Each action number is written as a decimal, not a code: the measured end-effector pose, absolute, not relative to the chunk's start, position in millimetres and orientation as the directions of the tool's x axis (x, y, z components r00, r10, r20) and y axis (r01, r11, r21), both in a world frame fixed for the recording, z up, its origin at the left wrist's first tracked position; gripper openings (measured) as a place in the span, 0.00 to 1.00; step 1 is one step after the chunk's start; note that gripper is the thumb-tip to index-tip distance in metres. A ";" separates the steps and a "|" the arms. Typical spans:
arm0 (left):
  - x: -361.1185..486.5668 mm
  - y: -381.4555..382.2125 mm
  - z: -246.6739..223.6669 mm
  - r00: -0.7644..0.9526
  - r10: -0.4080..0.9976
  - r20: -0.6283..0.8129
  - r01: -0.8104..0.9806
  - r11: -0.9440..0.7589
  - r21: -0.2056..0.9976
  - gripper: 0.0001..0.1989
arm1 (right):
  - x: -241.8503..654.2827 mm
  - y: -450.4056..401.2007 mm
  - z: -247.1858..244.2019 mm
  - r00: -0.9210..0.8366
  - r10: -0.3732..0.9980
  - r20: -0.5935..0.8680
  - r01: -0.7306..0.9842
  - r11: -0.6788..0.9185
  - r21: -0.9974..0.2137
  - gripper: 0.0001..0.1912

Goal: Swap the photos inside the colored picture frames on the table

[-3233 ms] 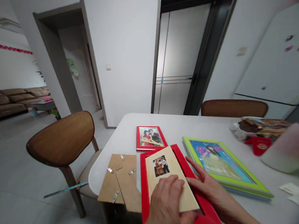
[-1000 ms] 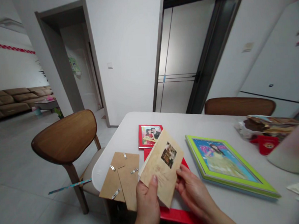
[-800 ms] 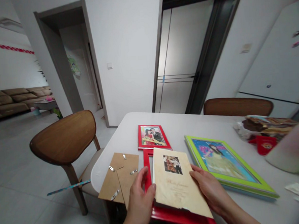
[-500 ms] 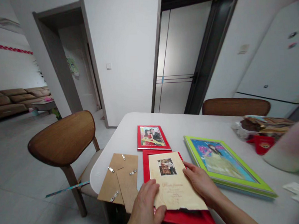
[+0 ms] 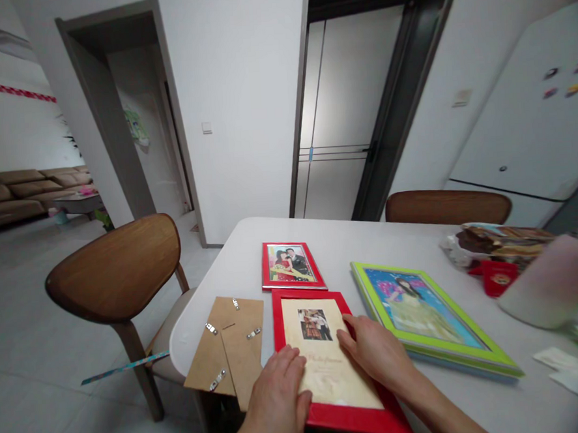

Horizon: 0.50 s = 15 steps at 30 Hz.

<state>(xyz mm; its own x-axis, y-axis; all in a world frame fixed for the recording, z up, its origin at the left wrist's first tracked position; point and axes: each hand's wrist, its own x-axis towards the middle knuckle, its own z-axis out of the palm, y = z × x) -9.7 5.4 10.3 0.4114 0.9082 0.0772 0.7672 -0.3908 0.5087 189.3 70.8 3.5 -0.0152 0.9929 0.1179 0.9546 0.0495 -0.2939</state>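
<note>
A cream paper insert (image 5: 339, 386) with a small printed photo lies inside the red picture frame (image 5: 357, 419) at the table's near edge. My left hand (image 5: 276, 397) rests over the frame's left side, fingers extended onto the sheet and thumb spread near its lower left. Against the sheet's right edge lies my right hand (image 5: 375, 351), its fingers stretched out. Left of the frame is a brown backing board (image 5: 204, 355) with metal clips and a support flap. A smaller red frame (image 5: 316, 265) holding a couple's picture lies just beyond.
A lime-green picture frame (image 5: 493, 351) lies right of my right hand. Farther right are a pale pink jug-like container (image 5: 542, 286), a red packet (image 5: 500, 278) and white paper scraps (image 5: 557, 360). Wooden chairs (image 5: 120, 266) stand at the left and far side of the white table (image 5: 368, 238).
The cream insert has gone from lying raised over the red frame to sitting within its border. My hands stay at its two sides, and the view has shifted slightly.
</note>
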 end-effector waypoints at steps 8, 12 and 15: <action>-103.4 1.8 0.6 0.211 0.977 0.033 0.904 -0.208 0.374 0.35 | 139.2 50.3 15.9 -0.234 0.956 0.178 0.840 0.291 -0.459 0.19; -132.2 9.3 -20.9 0.136 0.975 0.173 0.924 -0.188 0.332 0.29 | 74.6 27.9 16.4 -0.429 0.874 0.226 0.740 0.484 -0.468 0.21; -138.0 12.8 -30.6 0.112 0.948 0.299 0.907 -0.220 0.358 0.27 | 44.3 21.0 11.2 -0.436 0.871 0.225 0.741 0.489 -0.460 0.27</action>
